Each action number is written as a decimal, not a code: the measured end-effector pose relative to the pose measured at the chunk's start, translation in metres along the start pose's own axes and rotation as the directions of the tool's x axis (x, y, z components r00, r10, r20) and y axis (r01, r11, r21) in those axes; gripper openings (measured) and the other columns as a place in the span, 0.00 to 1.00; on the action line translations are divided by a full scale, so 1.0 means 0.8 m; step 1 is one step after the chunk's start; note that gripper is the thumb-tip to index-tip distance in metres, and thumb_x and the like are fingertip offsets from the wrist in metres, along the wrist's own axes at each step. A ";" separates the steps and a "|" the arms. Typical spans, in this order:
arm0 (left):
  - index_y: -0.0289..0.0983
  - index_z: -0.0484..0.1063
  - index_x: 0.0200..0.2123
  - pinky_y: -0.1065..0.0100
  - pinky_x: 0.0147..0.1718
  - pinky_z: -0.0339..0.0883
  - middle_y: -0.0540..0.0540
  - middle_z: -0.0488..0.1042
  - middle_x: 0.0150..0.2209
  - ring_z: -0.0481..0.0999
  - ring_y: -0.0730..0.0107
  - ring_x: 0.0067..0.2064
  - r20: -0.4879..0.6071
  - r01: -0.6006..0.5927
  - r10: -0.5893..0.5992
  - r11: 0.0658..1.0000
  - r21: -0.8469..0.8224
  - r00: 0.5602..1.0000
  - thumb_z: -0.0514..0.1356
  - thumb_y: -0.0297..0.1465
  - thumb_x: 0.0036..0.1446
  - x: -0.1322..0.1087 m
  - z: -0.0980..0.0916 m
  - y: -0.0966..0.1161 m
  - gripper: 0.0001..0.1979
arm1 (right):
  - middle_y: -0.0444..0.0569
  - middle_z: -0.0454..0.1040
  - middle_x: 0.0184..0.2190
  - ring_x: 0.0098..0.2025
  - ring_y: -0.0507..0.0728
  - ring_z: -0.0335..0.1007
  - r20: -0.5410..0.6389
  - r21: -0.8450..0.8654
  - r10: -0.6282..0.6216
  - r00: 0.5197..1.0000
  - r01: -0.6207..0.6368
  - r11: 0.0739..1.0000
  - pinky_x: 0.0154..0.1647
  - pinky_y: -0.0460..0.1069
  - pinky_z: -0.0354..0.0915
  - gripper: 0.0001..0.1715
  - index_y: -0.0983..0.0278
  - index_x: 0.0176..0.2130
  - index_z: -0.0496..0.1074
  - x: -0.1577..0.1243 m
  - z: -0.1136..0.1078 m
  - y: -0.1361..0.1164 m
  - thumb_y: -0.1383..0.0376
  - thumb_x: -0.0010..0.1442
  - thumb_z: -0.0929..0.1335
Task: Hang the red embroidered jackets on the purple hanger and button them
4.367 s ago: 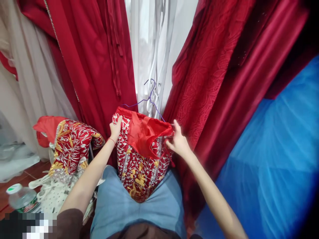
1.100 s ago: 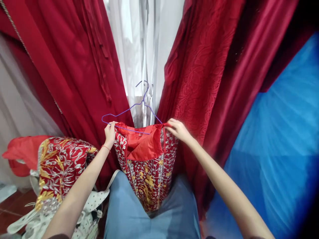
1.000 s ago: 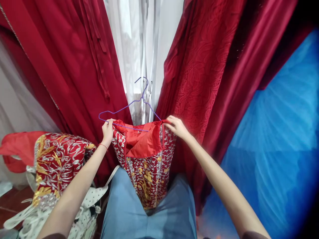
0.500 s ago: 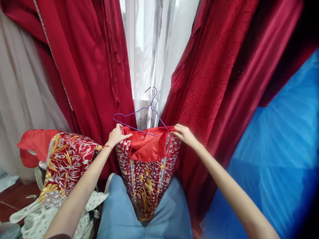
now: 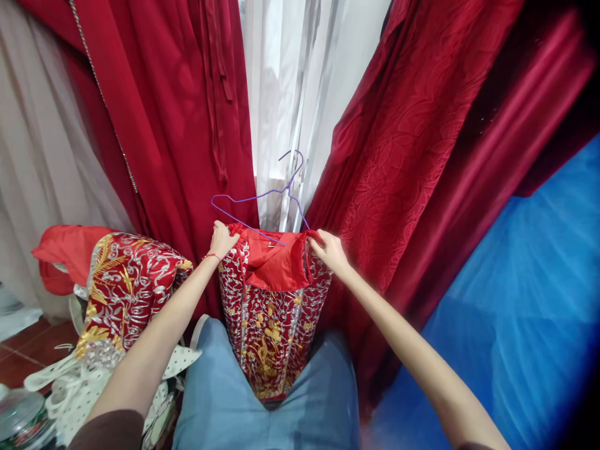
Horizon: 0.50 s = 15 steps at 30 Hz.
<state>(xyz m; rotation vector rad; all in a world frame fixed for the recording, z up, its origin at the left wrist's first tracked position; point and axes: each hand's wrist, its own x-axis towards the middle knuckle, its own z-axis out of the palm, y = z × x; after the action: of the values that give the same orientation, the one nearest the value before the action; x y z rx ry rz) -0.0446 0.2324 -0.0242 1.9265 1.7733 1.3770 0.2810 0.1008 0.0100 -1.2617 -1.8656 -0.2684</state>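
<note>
A dark red garment (image 5: 267,325) with silver and gold embroidery hangs upright between my knees, its bright red lining showing at the top opening. My left hand (image 5: 222,240) pinches the upper left edge of it, and my right hand (image 5: 330,251) grips the upper right edge. A thin purple wire hanger (image 5: 253,197) sits in the opening, hook upward, with its right end running down by my right fingers. The lower part of the hanger's right side is hidden by the cloth.
A similar embroidered garment (image 5: 131,281) lies folded at the left on white dotted cloth (image 5: 84,400). Long red gowns (image 5: 187,112) hang ahead on both sides of a white curtain (image 5: 276,75). Blue pleated fabric (image 5: 525,300) fills the right. A clear plastic container (image 5: 23,412) stands lower left.
The garment's top edge and both hands have come slightly up in view, and the right hand has shifted a little left. Both hands keep their hold.
</note>
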 end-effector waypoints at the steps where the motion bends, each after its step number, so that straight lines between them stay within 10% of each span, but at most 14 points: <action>1: 0.28 0.61 0.49 0.47 0.49 0.70 0.26 0.71 0.46 0.74 0.37 0.51 0.028 -0.016 0.015 1.000 0.020 0.999 0.62 0.30 0.47 -0.001 0.000 0.005 0.25 | 0.49 0.73 0.27 0.29 0.58 0.68 -0.015 -0.034 0.018 1.000 -0.019 0.999 0.33 0.51 0.64 0.16 0.61 0.32 0.68 -0.002 -0.002 0.003 0.53 0.66 0.63; 6: 0.29 0.66 0.44 0.49 0.52 0.68 0.25 0.72 0.45 0.75 0.38 0.52 0.039 -0.107 0.102 0.985 0.137 0.994 0.56 0.27 0.53 -0.001 -0.014 0.023 0.15 | 0.49 0.76 0.29 0.28 0.57 0.70 -0.065 -0.101 -0.027 0.998 0.020 0.995 0.30 0.48 0.62 0.19 0.61 0.42 0.70 -0.003 -0.026 0.028 0.49 0.65 0.64; 11: 0.31 0.69 0.38 0.43 0.52 0.65 0.22 0.74 0.43 0.74 0.31 0.53 -0.034 0.016 -0.007 0.963 0.270 0.999 0.60 0.33 0.54 0.000 -0.037 0.015 0.11 | 0.47 0.68 0.23 0.25 0.54 0.64 0.006 -0.143 -0.139 0.990 0.138 0.980 0.28 0.47 0.55 0.25 0.61 0.28 0.68 0.001 -0.041 0.044 0.47 0.67 0.60; 15: 0.36 0.65 0.27 0.38 0.54 0.61 0.27 0.75 0.38 0.72 0.33 0.54 -0.110 0.177 -0.191 0.976 -0.127 0.975 0.60 0.26 0.49 0.014 -0.041 0.010 0.04 | 0.46 0.64 0.22 0.25 0.54 0.59 0.004 -0.145 -0.142 0.990 0.141 0.979 0.27 0.48 0.52 0.29 0.62 0.25 0.66 0.003 -0.046 0.046 0.45 0.67 0.60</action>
<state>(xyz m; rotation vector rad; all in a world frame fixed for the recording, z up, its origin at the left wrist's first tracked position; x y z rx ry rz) -0.0641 0.2256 0.0050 1.6068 1.8276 1.5228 0.3308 0.0982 0.0244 -1.2235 -1.9627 -0.4910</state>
